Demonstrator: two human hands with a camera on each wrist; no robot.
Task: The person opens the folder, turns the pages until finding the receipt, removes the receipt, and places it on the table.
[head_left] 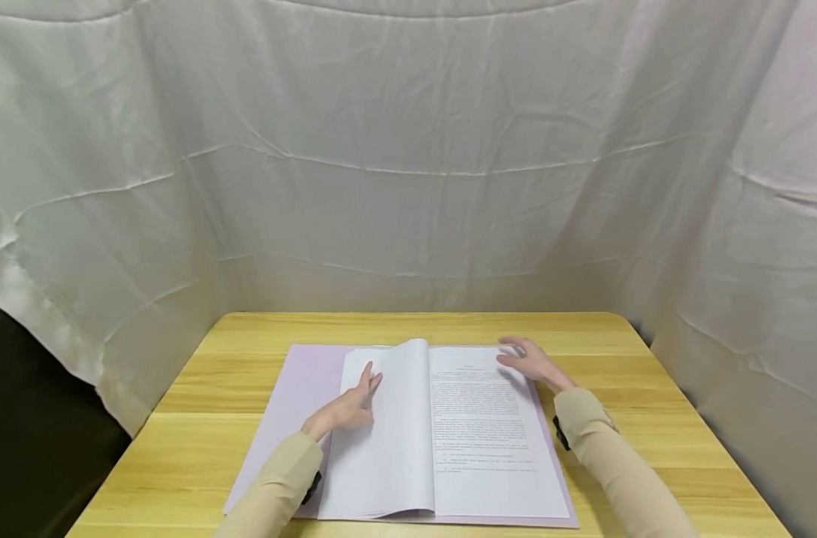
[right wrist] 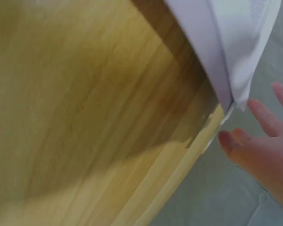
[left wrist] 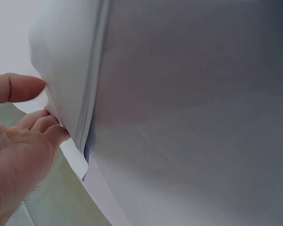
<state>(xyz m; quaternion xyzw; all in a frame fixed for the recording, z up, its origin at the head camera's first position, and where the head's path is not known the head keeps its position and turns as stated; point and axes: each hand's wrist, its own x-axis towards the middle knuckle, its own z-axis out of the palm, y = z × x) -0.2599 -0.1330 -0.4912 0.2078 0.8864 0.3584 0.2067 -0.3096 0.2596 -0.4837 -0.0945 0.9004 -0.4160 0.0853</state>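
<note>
A lilac folder (head_left: 314, 373) lies spread on the table with a stack of white paper sheets in it. The left sheets (head_left: 395, 448) show a blank side and bulge up along the middle; the right sheet (head_left: 478, 418) carries printed text. My left hand (head_left: 347, 407) rests over the left sheets, index finger pointing away from me. In the left wrist view, its thumb and fingertips meet the edge of the paper stack (left wrist: 68, 70). Near the top right corner of the printed sheet is my right hand (head_left: 531, 362), fingers spread. The right wrist view shows those fingers (right wrist: 269, 120) beside the sheet's corner (right wrist: 240, 89).
The wooden table (head_left: 213, 381) reaches past the folder on both sides and behind it. Pale grey cloth (head_left: 408, 209) hangs at the back and sides. A dark area (head_left: 31, 418) shows at the lower left beyond the cloth.
</note>
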